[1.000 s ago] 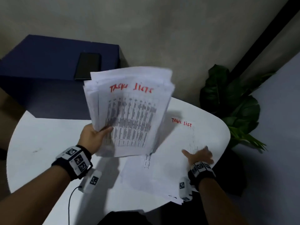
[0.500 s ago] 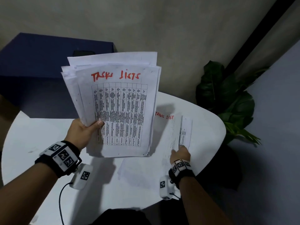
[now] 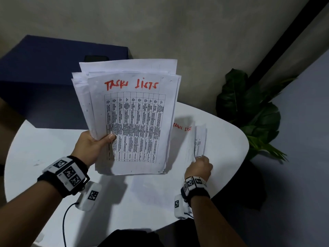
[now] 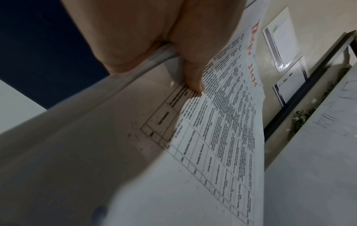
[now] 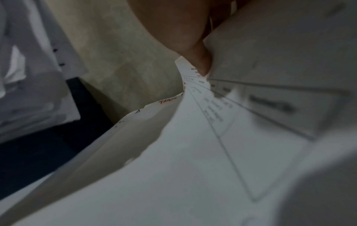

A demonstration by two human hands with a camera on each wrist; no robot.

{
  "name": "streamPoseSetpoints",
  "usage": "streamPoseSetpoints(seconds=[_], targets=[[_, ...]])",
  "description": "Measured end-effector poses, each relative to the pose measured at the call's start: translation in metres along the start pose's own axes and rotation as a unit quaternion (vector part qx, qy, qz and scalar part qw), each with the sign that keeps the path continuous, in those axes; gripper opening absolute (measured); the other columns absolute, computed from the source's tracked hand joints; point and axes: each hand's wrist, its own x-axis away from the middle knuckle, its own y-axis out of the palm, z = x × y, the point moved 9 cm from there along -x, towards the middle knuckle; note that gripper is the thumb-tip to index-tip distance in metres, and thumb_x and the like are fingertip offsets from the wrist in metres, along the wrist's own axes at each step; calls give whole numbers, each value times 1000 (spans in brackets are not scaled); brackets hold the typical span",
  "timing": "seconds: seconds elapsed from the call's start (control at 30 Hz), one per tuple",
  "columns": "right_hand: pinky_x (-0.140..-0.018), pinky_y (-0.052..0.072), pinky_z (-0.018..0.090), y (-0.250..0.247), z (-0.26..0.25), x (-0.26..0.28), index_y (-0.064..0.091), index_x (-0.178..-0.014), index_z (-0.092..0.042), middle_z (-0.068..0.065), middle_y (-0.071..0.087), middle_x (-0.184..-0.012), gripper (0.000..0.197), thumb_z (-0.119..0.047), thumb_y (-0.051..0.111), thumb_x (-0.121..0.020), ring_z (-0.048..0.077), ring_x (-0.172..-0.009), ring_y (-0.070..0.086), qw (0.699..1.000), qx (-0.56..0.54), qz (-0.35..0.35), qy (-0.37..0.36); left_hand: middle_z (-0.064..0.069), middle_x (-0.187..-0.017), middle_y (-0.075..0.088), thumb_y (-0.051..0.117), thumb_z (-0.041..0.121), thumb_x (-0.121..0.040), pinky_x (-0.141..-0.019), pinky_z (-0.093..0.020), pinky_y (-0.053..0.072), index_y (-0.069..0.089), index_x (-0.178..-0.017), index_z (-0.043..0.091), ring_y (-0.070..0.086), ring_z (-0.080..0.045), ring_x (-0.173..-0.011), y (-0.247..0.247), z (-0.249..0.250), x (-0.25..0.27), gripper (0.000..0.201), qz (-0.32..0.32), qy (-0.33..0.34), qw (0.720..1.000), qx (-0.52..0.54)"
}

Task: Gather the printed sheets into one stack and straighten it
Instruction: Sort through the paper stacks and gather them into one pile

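Left grip (image 3: 89, 146) clasps the uneven stack (image 3: 131, 122) above the surface (image 3: 44, 145); right grip (image 3: 199, 165) pinches a curling sheet (image 3: 197, 141) near the surface's right edge.

Stack (image 3: 131, 120) is hiding most of the far dark phone (image 3: 96, 58); table text is staying too blurred to read.

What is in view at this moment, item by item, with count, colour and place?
Stack of white printed sheets headed in red: one, raised above table, edges uneven.
Loose white printed sheets: several, table right, edge lifted.
Round white table: one, centre.
Dark blue box: one, behind table.
Green leafy plant: one, right.
Wall notices: two, white.
Wrist bands with markers: two, black and white.
Hands: left grips stack; right pinches loose sheets.
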Motion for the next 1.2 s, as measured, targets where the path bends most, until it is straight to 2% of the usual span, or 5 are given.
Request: streamPoseSetpoints(seconds=[0.17,0.33,0.87,1.03,1.2], targets=[[-91,51,40,10,18,-2,27,-144,-18,19,59,-129,70,-8,66,-86,36,-112,62,976,-155,-62,143,-15,-96,74,77,18,-81,-90,-48,55,74,-88,13,70,-32,-95,-2,-2,-3,9,-3,3,1000,-4],[-102,45,35,26,22,-6,48,-137,-5,14,55,-138,54,-16,68,-87,32,-123,55,964,-156,-162,141,-18,-82,72,79,18,-81,-80,-45,56,73,-80,8,67,-29,-78,-10,-18,-7,12,-5,-15,1000,-22],[-81,48,31,-193,-15,-68,66,-110,-2,8,68,-102,31,-16,70,-83,23,-91,63,958,-263,99,-51,-12,-82,71,80,32,-80,-65,-28,47,69,-88,-2,66,-26,-74,29,-130,17,36,-112,-251,915,-295],[-79,48,30,-136,-28,-56,67,-108,-2,9,69,-100,28,-12,72,-83,22,-89,64,956,-289,-2,-47,-12,-69,71,72,27,-88,-55,-27,52,68,-80,2,65,-23,-61,51,-116,22,26,-139,-230,935,-233],[-89,50,31,-12,-34,-16,57,-125,-7,6,65,-116,44,-7,72,-83,24,-99,64,934,-288,-211,27,-9,-101,71,34,62,-99,-93,-40,51,67,-108,14,67,-27,-92,50,-122,28,58,-77,-343,935,43]])
